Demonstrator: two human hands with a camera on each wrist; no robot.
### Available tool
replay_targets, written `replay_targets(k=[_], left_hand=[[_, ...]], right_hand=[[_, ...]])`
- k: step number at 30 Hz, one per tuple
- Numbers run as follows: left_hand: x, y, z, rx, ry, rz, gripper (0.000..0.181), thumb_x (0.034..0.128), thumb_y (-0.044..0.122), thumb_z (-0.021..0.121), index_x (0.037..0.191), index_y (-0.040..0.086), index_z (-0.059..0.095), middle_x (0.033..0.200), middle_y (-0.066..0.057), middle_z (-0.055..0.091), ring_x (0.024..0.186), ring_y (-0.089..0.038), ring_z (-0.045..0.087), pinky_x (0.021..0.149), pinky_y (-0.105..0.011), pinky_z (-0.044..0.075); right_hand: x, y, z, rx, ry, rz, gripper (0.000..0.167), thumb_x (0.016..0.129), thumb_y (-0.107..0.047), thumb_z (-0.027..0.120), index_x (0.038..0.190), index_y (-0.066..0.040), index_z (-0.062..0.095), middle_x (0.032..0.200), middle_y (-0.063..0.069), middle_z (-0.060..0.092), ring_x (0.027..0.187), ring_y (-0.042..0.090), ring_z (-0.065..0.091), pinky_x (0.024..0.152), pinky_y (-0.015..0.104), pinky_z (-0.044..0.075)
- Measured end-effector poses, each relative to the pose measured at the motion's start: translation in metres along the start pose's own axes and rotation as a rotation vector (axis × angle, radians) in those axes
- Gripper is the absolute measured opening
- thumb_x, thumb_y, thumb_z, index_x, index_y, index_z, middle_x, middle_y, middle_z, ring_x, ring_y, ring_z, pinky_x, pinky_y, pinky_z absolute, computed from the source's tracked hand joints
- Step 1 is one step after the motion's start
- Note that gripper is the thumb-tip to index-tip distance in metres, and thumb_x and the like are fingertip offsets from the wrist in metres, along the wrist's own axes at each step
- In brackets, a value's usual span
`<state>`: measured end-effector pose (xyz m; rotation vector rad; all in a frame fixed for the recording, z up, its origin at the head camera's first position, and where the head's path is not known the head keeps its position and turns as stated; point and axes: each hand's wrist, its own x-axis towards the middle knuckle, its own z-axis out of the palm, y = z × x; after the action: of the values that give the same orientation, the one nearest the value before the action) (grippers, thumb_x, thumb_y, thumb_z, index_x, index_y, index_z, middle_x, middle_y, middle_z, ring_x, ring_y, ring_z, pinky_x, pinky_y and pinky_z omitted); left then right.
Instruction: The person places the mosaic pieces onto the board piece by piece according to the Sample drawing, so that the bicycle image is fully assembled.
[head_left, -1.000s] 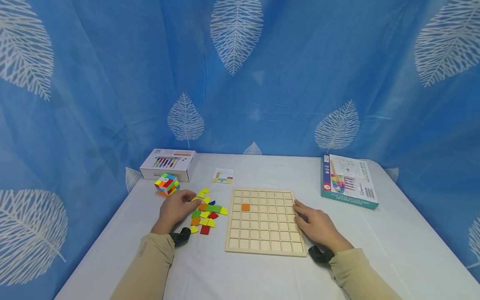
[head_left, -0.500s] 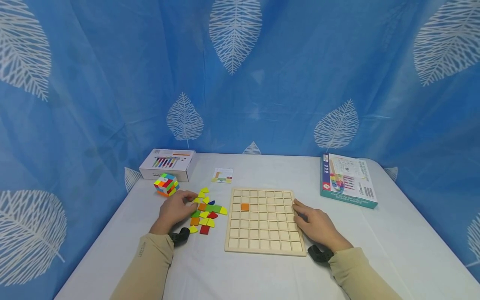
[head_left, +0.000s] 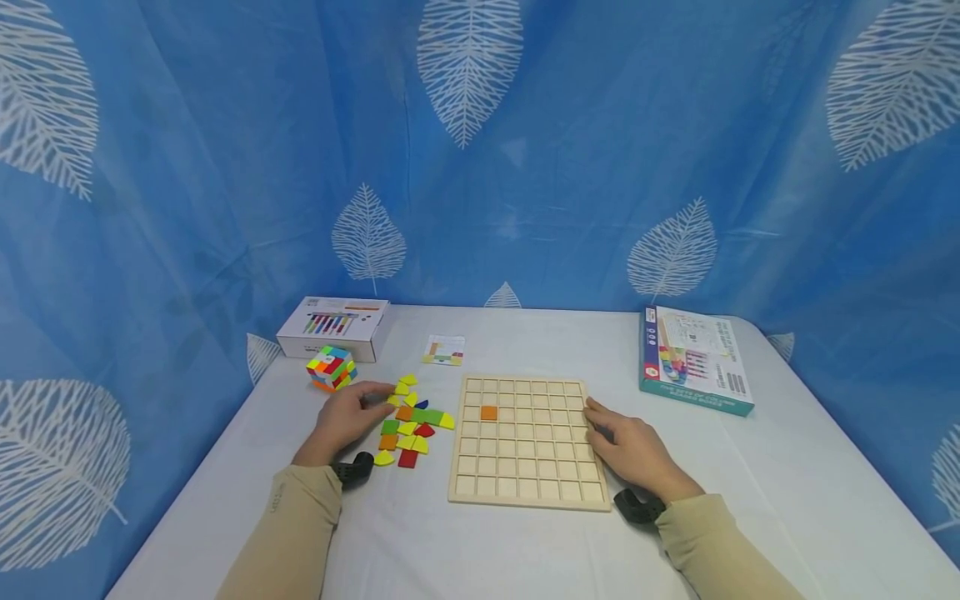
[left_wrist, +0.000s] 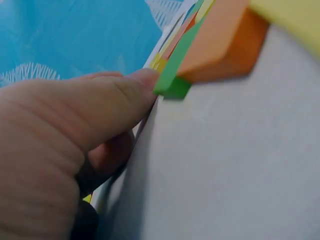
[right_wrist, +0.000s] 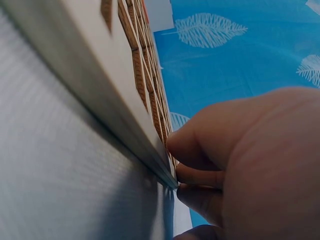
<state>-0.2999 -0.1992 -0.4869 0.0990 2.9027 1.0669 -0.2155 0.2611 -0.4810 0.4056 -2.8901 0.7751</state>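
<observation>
My left hand (head_left: pixel 348 419) is at the left side of a cluster of flat coloured tiles (head_left: pixel 427 416), thumb and index finger apart at its yellow pieces. In the left wrist view, the thumb of the left hand (left_wrist: pixel 75 115) reaches the edge of a green tile (left_wrist: pixel 175 75) beside an orange one (left_wrist: pixel 225 45); its other fingertips are partly hidden. A wooden grid board (head_left: pixel 517 471) lies flat to the right, with one orange square (head_left: pixel 489 413) in a cell. My right hand (head_left: pixel 633 450) rests its fingertips against the board's right edge, also seen in the right wrist view.
A puzzle cube (head_left: pixel 331 368) stands beyond the left hand, before a white box (head_left: pixel 330 332). A small printed card (head_left: pixel 444 350) lies behind the tiles. At the back right is a teal-edged flat box (head_left: pixel 697 367). A blue leaf-patterned curtain (head_left: pixel 555 208) hangs behind the table.
The left hand has shifted slightly left and its thumb and index finger stand a little farther apart. The right hand stays at the board's edge, and the board has not visibly moved.
</observation>
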Motion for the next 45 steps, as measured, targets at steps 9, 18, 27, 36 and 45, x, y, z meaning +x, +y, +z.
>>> replay_targets(k=[9, 18, 27, 36, 45], left_hand=[[0.001, -0.002, -0.002, -0.073, 0.022, -0.019, 0.036, 0.0935, 0.031, 0.077, 0.128, 0.023, 0.074, 0.123, -0.003, 0.07, 0.095, -0.022, 0.059, 0.085, -0.035, 0.052], [-0.005, 0.024, 0.006, -0.247, 0.103, 0.052, 0.035, 0.0915, 0.034, 0.079, 0.125, 0.024, 0.076, 0.113, -0.003, 0.07, 0.084, -0.024, 0.054, 0.068, -0.027, 0.046], [-0.019, 0.064, 0.024, -0.276, 0.077, 0.127, 0.031, 0.091, 0.028, 0.08, 0.121, 0.021, 0.078, 0.112, -0.001, 0.073, 0.07, -0.024, 0.051, 0.052, -0.023, 0.038], [-0.026, 0.093, 0.053, -0.273, 0.047, 0.267, 0.026, 0.0862, 0.02, 0.084, 0.112, 0.014, 0.081, 0.113, 0.0, 0.077, 0.061, -0.015, 0.047, 0.051, -0.023, 0.037], [-0.024, 0.119, 0.072, -0.208, -0.035, 0.342, 0.025, 0.0867, 0.02, 0.082, 0.111, 0.013, 0.081, 0.116, -0.002, 0.077, 0.058, -0.011, 0.041, 0.053, -0.024, 0.035]], right_hand=[[0.001, -0.001, 0.001, 0.004, 0.002, 0.004, 0.045, 0.102, -0.021, 0.06, 0.142, 0.0, 0.06, 0.154, 0.013, 0.051, 0.137, 0.041, 0.052, 0.109, 0.058, 0.043], [0.0, 0.001, 0.001, -0.002, 0.001, 0.007, 0.046, 0.102, -0.022, 0.061, 0.142, -0.001, 0.059, 0.155, 0.013, 0.051, 0.136, 0.041, 0.053, 0.108, 0.059, 0.044], [0.0, -0.001, -0.001, -0.006, -0.003, 0.004, 0.045, 0.102, -0.021, 0.061, 0.142, 0.0, 0.06, 0.155, 0.013, 0.05, 0.136, 0.042, 0.053, 0.108, 0.059, 0.044], [0.003, -0.001, 0.003, -0.027, 0.011, -0.012, 0.043, 0.101, -0.019, 0.063, 0.14, 0.0, 0.062, 0.153, 0.014, 0.053, 0.133, 0.042, 0.056, 0.106, 0.058, 0.046], [0.004, 0.003, 0.004, -0.023, 0.003, 0.01, 0.045, 0.101, -0.021, 0.062, 0.141, -0.001, 0.06, 0.154, 0.012, 0.051, 0.134, 0.042, 0.055, 0.107, 0.058, 0.045]])
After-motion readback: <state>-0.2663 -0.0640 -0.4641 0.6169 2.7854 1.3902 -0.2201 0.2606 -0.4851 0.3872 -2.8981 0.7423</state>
